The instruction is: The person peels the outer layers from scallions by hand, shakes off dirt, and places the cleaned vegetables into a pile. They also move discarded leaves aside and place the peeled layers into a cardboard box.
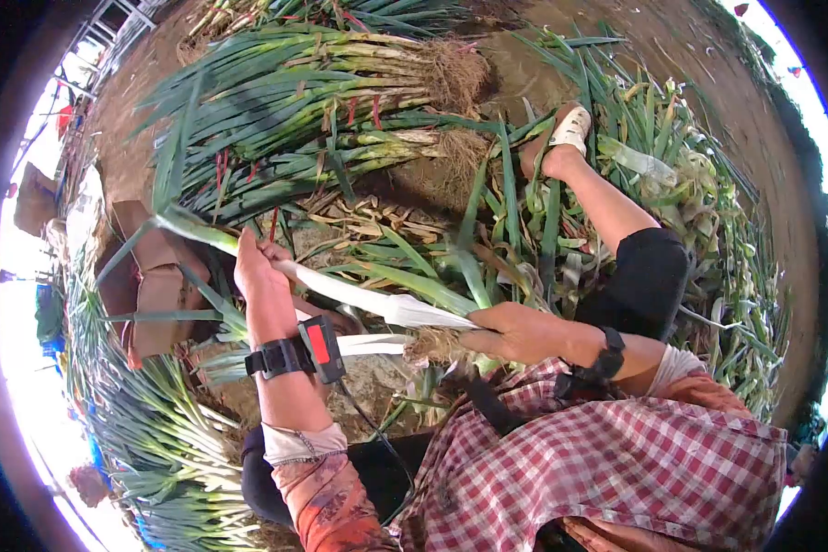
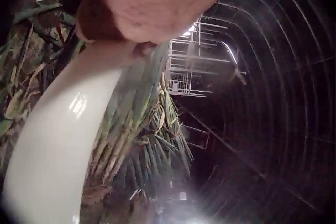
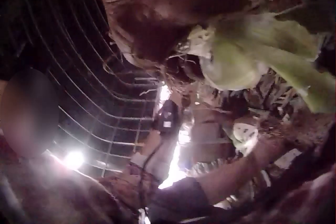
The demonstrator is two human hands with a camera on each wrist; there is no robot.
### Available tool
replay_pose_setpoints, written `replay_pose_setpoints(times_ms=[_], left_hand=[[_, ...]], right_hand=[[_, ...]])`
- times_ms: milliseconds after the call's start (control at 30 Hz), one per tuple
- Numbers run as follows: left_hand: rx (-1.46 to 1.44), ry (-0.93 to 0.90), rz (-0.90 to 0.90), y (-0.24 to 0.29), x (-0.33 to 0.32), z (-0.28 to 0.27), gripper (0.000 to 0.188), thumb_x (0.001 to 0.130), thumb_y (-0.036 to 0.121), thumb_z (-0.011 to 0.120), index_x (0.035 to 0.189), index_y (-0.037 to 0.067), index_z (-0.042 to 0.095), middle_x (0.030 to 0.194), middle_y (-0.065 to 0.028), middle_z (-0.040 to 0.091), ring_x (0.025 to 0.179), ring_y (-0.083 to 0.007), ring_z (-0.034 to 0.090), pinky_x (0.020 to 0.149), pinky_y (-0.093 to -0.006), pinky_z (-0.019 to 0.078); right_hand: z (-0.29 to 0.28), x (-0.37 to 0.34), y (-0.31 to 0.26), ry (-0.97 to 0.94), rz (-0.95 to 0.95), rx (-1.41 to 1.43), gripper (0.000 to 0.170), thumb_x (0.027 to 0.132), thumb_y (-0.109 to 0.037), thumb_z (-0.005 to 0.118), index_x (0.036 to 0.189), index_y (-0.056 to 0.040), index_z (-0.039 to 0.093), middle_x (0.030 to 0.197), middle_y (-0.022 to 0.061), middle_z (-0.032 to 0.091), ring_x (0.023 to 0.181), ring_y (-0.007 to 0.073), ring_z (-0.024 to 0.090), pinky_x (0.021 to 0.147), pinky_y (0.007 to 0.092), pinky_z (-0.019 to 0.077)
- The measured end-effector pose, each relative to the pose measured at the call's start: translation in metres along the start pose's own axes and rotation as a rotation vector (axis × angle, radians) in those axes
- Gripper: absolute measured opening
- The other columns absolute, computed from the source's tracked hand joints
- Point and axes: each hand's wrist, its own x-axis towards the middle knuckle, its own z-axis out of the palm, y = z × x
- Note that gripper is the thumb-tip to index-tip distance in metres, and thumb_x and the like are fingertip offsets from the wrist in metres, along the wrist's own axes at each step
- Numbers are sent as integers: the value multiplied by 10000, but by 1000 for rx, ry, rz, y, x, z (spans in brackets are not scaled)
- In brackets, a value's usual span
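Observation:
A long green onion [image 1: 340, 293] stretches between my two hands in the head view, its white shaft running right and its green leaves left. My left hand [image 1: 259, 267] grips it where white turns to green. In the left wrist view the glossy white shaft [image 2: 58, 145] comes out below that hand. With thumb and fingers, my right hand [image 1: 515, 331] pinches the onion's far end, where a loose pale outer layer [image 1: 432, 316] shows. Just below lies a second white shaft [image 1: 368, 345], beside a tuft of roots [image 1: 437, 347]. A pale green layer [image 3: 231, 66] curls near the right hand.
Tied bundles of green onions [image 1: 340, 83] lie ahead, roots to the right. More onions [image 1: 175, 432] are heaped at the lower left. A cardboard box [image 1: 156, 285] stands left of my hand. Stripped leaves [image 1: 699, 202] surround my outstretched leg [image 1: 616, 207].

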Motion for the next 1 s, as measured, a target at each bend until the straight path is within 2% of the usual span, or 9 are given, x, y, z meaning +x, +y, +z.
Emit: replay_pose_setpoints(times_ms=[167, 267, 333, 400, 600, 733, 867, 967, 1000], left_hand=[[186, 42, 245, 31, -2, -6, 221, 792, 179, 587, 670, 112, 416, 517, 37, 343, 406, -74, 302, 389, -220, 275], [40, 57, 343, 90, 25, -25, 251, 768, 155, 614, 649, 132, 394, 525, 41, 337, 421, -77, 294, 402, -221, 268], [-86, -90, 342, 94, -1, -3, 264, 752, 128, 628, 655, 134, 382, 556, 42, 325, 444, -80, 294, 392, -240, 261], [-105, -14, 450, 98, -42, 26, 249, 764, 133, 614, 660, 125, 388, 551, 37, 324, 431, -86, 283, 386, -245, 261], [-179, -158, 553, 161, -78, 25, 219, 783, 122, 570, 651, 95, 397, 536, 18, 346, 412, -92, 304, 380, -238, 287], [-183, -310, 523, 192, -95, -15, 147, 813, 120, 499, 693, 70, 430, 556, 10, 387, 443, -97, 358, 404, -232, 311], [543, 44, 789, 137, -114, -69, 228, 877, 265, 392, 811, 67, 483, 638, -10, 454, 568, -101, 429, 490, -231, 337], [428, 118, 436, 24, -64, -157, 199, 856, 244, 436, 803, 59, 488, 704, -17, 459, 613, -130, 426, 548, -264, 365], [105, 116, 172, -27, -54, -168, 221, 796, 220, 540, 889, 24, 503, 755, -35, 482, 656, -149, 451, 577, -279, 388]], right_hand=[[-4, -70, 8, 210, 79, 62, 317, 845, -280, 480, 881, 27, 547, 675, 178, 556, 581, 253, 523, 584, 352, 423], [-41, -96, 58, 386, 484, -208, 295, 809, -231, 530, 958, 24, 533, 800, 176, 575, 714, 290, 551, 650, 371, 426], [-53, -78, 89, 553, 219, -856, 397, 781, -217, 564, 1095, 8, 475, 1013, 179, 536, 932, 309, 518, 782, 388, 402], [-63, -39, 46, 861, -25, -776, 513, 755, -221, 595, 1170, 15, 406, 1129, 187, 468, 1065, 313, 443, 885, 391, 351], [-18, 56, -122, 625, -767, -467, 523, 760, -181, 579, 1225, -62, 372, 1170, 194, 450, 1076, 309, 449, 886, 352, 376], [28, 97, -165, 377, -760, -451, 480, 791, -223, 528, 1230, -100, 376, 893, 191, 545, 769, 347, 548, 660, 393, 451], [57, 114, -148, 227, -682, -471, 472, 805, -217, 493, 1242, -106, 355, 708, 158, 539, 604, 331, 548, 528, 407, 437], [87, 119, -76, 21, -474, -550, 464, 796, -208, 490, 1231, -109, 361, 662, 179, 541, 584, 348, 547, 514, 429, 429], [93, 118, -53, -25, -353, -582, 453, 790, -212, 494, 1216, -110, 380, 639, 185, 540, 574, 358, 546, 515, 436, 427]])
